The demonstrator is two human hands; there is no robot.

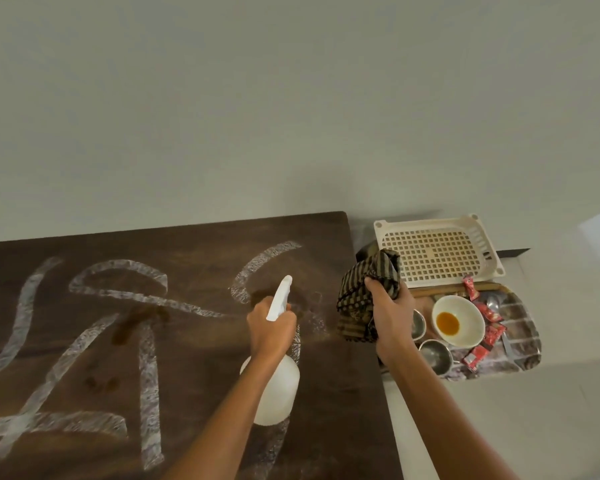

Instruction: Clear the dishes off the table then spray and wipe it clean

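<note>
**A:** Set the scene for me.

**B:** There's a plain pale wall (291,98) behind, and below it a dark brown counter (194,368) with white swirls across it. No dishes are on it. The white bowl (458,320) with orange sauce, the metal cups (433,355) and some red packets (489,327) sit on a tray (529,344) off the counter's right edge, with a white perforated basket (437,251) just beyond them. I'd judge the clearing step done.

**A:** And the hands?

**B:** The left grip (271,327) is clamped around the neck of a white spray bottle (278,393). The right grip (392,317) is closed on a bunched dark striped cloth (364,299), held up over the counter's right edge.

**A:** Which way does the bottle point?

**B:** Its long axis runs from the person towards the far edge, tilted so the nozzle (284,285) leads away and the body hangs nearer. I can't tell whether the trigger is being squeezed.

**A:** Where's the dirt from there?

**B:** A faint brown smear (257,296) lies just under and left of the nozzle. The larger brown stain (139,320) is well to the left of the left grip, and smaller spots (101,382) are nearer the person on that side too.

**A:** So what does the next move turn on?

**B:** In my judgement, on swinging the nozzle left. The mess lies left of the bottle, while the cloth is on the far side of the bottle from it. The left grip is nearer the stains. The right would have to cross over the sprayed area to wipe, and I'd watch that it doesn't bump the bottle on the way.
</note>
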